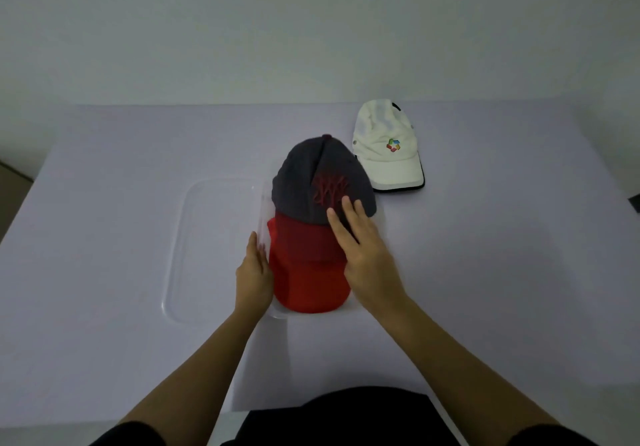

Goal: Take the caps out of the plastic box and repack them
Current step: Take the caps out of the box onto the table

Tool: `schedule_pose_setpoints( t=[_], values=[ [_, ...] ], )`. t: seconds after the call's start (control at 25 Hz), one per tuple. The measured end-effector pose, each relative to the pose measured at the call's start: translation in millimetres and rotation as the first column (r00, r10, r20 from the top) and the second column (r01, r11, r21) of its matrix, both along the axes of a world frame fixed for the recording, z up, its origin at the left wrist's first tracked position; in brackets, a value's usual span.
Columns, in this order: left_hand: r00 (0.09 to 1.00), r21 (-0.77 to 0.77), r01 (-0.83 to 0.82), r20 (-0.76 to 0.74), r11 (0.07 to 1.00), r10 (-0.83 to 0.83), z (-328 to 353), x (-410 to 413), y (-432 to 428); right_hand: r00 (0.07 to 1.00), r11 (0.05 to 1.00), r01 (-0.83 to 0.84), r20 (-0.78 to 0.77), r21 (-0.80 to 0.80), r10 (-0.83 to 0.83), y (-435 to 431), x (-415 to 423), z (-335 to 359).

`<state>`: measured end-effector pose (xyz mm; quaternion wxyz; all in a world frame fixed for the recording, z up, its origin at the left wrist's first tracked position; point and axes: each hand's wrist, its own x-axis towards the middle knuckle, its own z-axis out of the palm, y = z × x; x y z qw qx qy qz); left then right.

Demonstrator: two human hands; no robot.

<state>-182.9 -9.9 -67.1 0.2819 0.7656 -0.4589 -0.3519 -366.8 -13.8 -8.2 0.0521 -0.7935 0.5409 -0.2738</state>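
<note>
A grey cap with a red brim and red embroidery lies in the clear plastic box at the table's middle, on top of a red cap whose brim points toward me. My right hand rests flat on the grey cap's front, fingers straight. My left hand lies straight-fingered against the box's left wall. A white cap with a coloured logo lies on the table behind and to the right of the box.
The box's clear lid lies flat on the table just left of the box. The table is covered in pale lilac and ends at a plain wall behind.
</note>
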Motion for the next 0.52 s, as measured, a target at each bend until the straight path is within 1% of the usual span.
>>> schedule_pose_setpoints(
  t=[0.12, 0.16, 0.24, 0.32, 0.4, 0.52],
  values=[
    [1.0, 0.0, -0.01, -0.009, 1.0, 0.01, -3, 0, 0, 0.994, 0.985, 0.058, 0.105, -0.162, -0.041, 11, -38, 17],
    [1.0, -0.004, -0.011, -0.014, 1.0, 0.011, -3, 0, 0, 0.992, 0.978, 0.078, 0.116, -0.193, -0.057, 16, -54, 16],
    [1.0, -0.001, -0.017, -0.018, 1.0, 0.017, -3, -1, 0, 0.987, 0.971, 0.127, 0.128, -0.201, -0.102, 27, -86, 3],
    [1.0, 0.009, -0.02, -0.023, 1.0, 0.02, -4, -1, -1, 0.983, 0.973, 0.176, 0.081, -0.152, -0.166, 38, -116, -23],
    [0.999, 0.019, -0.024, -0.022, 1.0, 0.025, -5, -2, -2, 0.979, 0.977, 0.203, -0.005, -0.064, -0.203, 47, -143, -52],
    [0.999, 0.029, -0.032, -0.012, 0.999, 0.032, -6, -2, -1, 0.977, 0.983, 0.165, -0.148, 0.074, -0.153, 52, -171, -91]
  ],
)
